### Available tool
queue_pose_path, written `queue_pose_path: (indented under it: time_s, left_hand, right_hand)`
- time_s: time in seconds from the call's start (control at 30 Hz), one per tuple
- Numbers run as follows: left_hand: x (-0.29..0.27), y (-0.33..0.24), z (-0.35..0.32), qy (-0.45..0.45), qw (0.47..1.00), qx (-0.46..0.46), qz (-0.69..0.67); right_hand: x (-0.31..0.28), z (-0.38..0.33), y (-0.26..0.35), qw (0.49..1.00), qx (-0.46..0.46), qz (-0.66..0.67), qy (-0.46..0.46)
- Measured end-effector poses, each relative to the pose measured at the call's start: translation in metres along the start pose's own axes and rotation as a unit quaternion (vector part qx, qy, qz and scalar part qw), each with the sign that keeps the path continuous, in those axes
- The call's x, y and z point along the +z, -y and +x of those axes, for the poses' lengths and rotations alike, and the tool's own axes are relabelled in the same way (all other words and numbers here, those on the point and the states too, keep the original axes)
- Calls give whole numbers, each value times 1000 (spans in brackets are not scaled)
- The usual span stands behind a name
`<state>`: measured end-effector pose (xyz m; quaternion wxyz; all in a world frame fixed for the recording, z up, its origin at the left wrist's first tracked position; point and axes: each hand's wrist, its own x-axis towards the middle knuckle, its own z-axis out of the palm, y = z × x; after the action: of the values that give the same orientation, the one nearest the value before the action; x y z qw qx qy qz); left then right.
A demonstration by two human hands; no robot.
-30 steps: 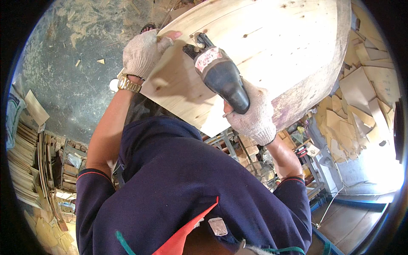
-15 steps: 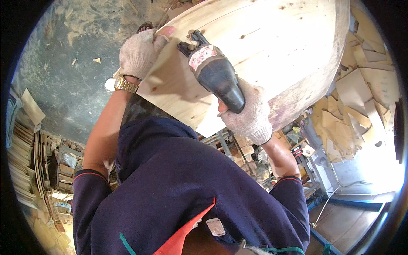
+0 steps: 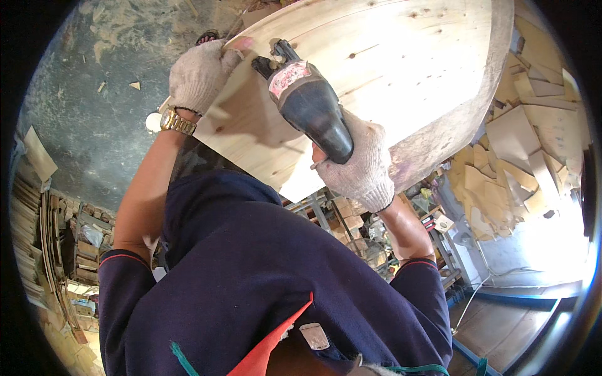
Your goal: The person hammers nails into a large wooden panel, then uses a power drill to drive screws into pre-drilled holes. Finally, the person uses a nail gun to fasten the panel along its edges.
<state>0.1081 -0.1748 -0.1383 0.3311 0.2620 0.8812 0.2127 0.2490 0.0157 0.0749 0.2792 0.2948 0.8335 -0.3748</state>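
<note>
My left hand (image 3: 199,76), in a pale knitted glove, grips the left edge of a pale wooden board (image 3: 376,69) with a curved outline. Part of its fingers is hidden by the board. My right hand (image 3: 360,160), gloved alike, is wrapped round the back end of a black hand-held tool (image 3: 316,109). Two dark prongs stick out at the tool's front, behind a pink-and-white label. It lies over the board's left part and points toward my left hand; its exact kind does not show. Whether its front touches the board I cannot tell.
Many thin wood offcuts (image 3: 517,138) are heaped on the right. At the lower left stand stacked thin sheets (image 3: 28,244). The grey floor (image 3: 88,135) carries a few scraps. A shelf frame (image 3: 448,254) with clutter is beyond my right forearm, and a white cord (image 3: 467,307) hangs nearby.
Both hands, the tool and the board appear slightly farther left, as does the whole surroundings. The grips look the same.
</note>
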Motion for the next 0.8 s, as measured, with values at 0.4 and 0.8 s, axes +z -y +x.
queue_pose_path:
  time_s: [0.4,0.8]
  left_hand:
    - [-5,-3,1,34,999,-16,2]
    - [-13,-9,2,58,998,-32,-2]
  right_hand:
    - [2,4,3,1000,-5,7,-6]
    - [8,7,2,999,-15,-15,-28]
